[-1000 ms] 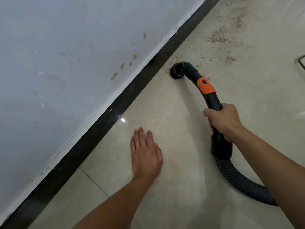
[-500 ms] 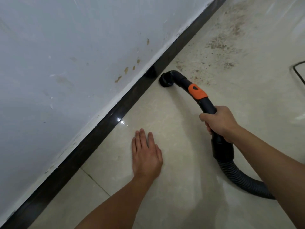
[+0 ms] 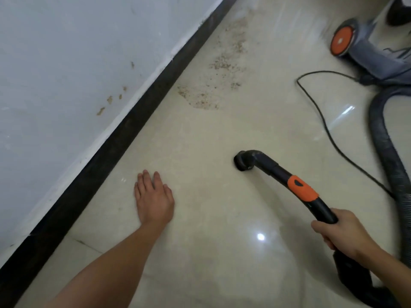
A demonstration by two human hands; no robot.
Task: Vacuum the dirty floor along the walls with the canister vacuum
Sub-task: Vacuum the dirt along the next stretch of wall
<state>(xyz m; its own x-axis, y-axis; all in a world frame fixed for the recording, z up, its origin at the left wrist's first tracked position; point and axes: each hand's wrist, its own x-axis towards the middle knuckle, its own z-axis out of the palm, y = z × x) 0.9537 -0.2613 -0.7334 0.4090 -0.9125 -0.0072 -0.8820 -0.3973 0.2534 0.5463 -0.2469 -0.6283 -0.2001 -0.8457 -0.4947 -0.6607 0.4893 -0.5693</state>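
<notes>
From the head camera we see our left hand [image 3: 153, 201] lying flat on the tiled floor [image 3: 211, 252], fingers straight and holding nothing, near the dark baseboard [image 3: 120, 141]. Our right hand [image 3: 342, 236] is curled round the black hose handle [image 3: 322, 207] (just below its orange collar [image 3: 302, 188]). The handle's open end [image 3: 243, 161] sits on the floor, well apart from the baseboard. A dirt patch [image 3: 222, 70] lies farther along the wall [image 3: 66, 63]. The canister vacuum [image 3: 378, 58] stands at upper right, with its cord [image 3: 327, 127] and hose [image 3: 383, 152].

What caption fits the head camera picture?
Right hand grips the vacuum wand, its nozzle short of the dirt patch; left hand rests flat on the floor.
</notes>
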